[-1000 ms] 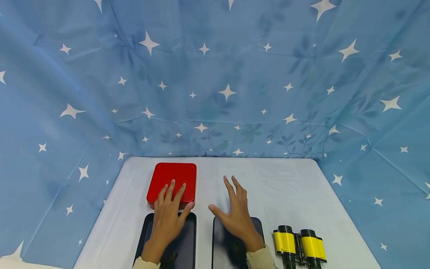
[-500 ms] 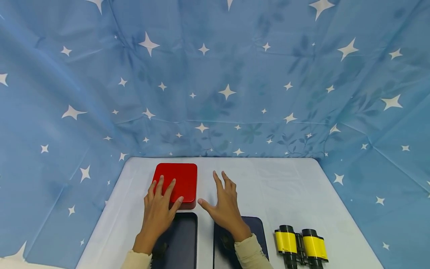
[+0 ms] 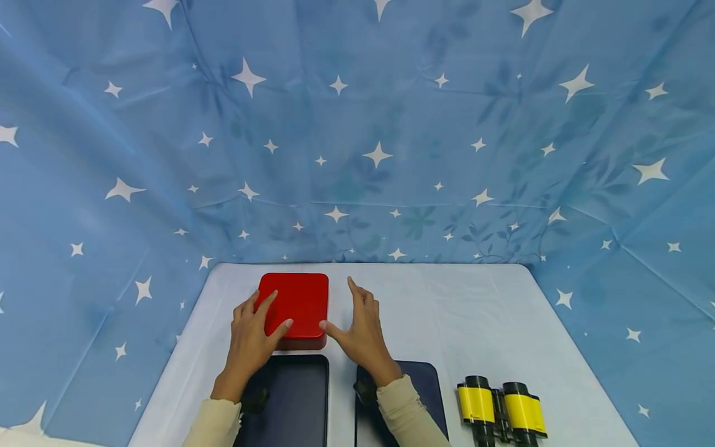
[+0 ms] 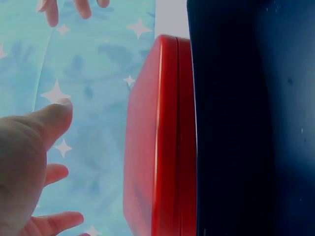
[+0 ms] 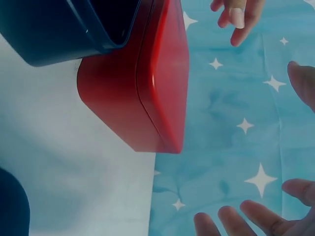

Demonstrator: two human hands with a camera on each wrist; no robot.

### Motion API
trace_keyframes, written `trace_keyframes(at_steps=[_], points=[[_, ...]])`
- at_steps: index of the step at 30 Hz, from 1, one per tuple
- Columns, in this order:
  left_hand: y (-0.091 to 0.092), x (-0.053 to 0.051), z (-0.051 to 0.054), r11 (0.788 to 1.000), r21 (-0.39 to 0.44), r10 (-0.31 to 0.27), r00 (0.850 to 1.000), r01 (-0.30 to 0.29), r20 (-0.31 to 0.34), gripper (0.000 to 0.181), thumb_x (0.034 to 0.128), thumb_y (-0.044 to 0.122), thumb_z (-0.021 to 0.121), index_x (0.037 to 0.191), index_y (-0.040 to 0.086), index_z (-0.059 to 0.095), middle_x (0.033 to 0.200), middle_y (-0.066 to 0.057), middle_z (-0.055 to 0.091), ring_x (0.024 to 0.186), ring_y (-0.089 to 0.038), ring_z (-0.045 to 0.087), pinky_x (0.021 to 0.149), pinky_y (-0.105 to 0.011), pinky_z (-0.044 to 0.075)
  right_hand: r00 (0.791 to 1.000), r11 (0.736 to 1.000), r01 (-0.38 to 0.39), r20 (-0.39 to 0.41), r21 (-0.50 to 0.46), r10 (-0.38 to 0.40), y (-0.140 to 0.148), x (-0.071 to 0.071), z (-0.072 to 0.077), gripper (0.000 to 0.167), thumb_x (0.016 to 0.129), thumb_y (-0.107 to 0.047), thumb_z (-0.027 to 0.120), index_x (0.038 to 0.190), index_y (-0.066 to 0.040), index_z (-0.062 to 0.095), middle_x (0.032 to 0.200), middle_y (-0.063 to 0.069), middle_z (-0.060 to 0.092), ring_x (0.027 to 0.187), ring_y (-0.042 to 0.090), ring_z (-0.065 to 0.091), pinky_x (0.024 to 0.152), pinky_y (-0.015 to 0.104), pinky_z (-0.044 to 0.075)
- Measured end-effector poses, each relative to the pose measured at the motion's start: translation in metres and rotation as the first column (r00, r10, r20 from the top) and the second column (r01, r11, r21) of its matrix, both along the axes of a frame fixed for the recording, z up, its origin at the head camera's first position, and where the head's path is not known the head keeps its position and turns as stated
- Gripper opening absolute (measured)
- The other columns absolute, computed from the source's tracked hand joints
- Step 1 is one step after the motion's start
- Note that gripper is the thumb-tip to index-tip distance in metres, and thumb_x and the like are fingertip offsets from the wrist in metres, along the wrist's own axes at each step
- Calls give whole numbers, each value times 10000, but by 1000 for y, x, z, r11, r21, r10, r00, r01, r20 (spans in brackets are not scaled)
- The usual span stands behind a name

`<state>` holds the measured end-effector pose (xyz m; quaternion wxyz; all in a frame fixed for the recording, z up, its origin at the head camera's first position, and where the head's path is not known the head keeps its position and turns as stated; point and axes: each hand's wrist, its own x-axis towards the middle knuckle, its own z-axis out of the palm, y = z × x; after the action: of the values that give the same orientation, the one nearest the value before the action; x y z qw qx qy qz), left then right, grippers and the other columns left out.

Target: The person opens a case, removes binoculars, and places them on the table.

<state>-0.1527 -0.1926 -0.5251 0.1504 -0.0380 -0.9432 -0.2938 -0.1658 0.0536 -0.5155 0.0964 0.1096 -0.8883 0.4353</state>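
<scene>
A red lidded box [image 3: 298, 304] lies on the white table, its lid closed. My left hand [image 3: 249, 338] hovers at the box's left front side with fingers spread; in the left wrist view that hand [image 4: 24, 162] stands apart from the red box [image 4: 170, 137]. To the right of the box is my right hand [image 3: 363, 332], fingers apart and thumb toward the box's right edge. The right wrist view shows space between the right hand [image 5: 266, 216] and the box [image 5: 167, 83]. Neither hand holds anything.
Two dark trays, one at left [image 3: 296, 397] and one at right [image 3: 419, 375], lie in front of the box. Yellow and black binoculars [image 3: 499, 406] rest at the right front. A blue star-patterned cloth [image 3: 357, 124] hangs behind the white table [image 3: 469, 310].
Both hands have moved left, the left one from over the box to its left side and the right one nearer its right edge. The box has stayed in place.
</scene>
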Motion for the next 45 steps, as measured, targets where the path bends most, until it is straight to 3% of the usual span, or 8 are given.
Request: trace_keyframes(at_steps=[10,16,21,25,32,45], points=[[-22,-18,-6,995,102,-29,998,24,51,798,887,284,857,1572,72,507,1597,-329,427,1397,-523,398,1080,-729,456,998,1000,-19,61,16,18,-14,-16,-6,1018,854,-420,872,1688,-264,308,1556,160,481,1392,332,484,1063,597,555],[-31,-31,-7,993,115,-40,993,27,108,790,899,285,838,1578,64,498,1598,-331,413,1412,-526,383,1096,-722,451,994,998,-49,97,47,44,-22,-28,-12,993,861,-402,884,1678,-294,331,1527,157,506,1343,327,518,1021,552,586],[-37,-39,-10,989,143,-63,986,41,152,786,906,269,830,1578,51,487,1596,-326,420,1421,-536,377,1123,-728,420,992,995,-79,104,62,72,-28,-36,-18,972,866,-378,888,1669,-240,358,1510,184,520,1344,344,517,1030,543,580],[-41,-41,-14,983,182,-68,974,28,218,799,905,217,837,1593,62,462,1611,-297,429,1446,-520,383,1163,-717,402,989,994,-91,125,66,82,-32,-40,-25,943,872,-353,886,1659,-217,383,1494,196,525,1308,326,533,1014,518,590],[-46,-42,-22,976,217,-66,953,1,294,797,930,193,824,1620,112,434,1647,-271,408,1486,-498,390,1200,-688,384,979,992,-109,182,59,97,-39,-44,-32,904,879,-299,886,1643,-216,410,1409,184,540,1045,223,574,797,343,596],[-41,-38,-22,982,183,-16,962,-35,272,766,928,173,822,1600,88,463,1620,-272,436,1443,-484,406,1183,-674,412,973,996,-82,220,29,74,-48,-42,-37,804,895,-200,866,1602,-188,482,1365,179,568,1119,238,552,861,367,606]])
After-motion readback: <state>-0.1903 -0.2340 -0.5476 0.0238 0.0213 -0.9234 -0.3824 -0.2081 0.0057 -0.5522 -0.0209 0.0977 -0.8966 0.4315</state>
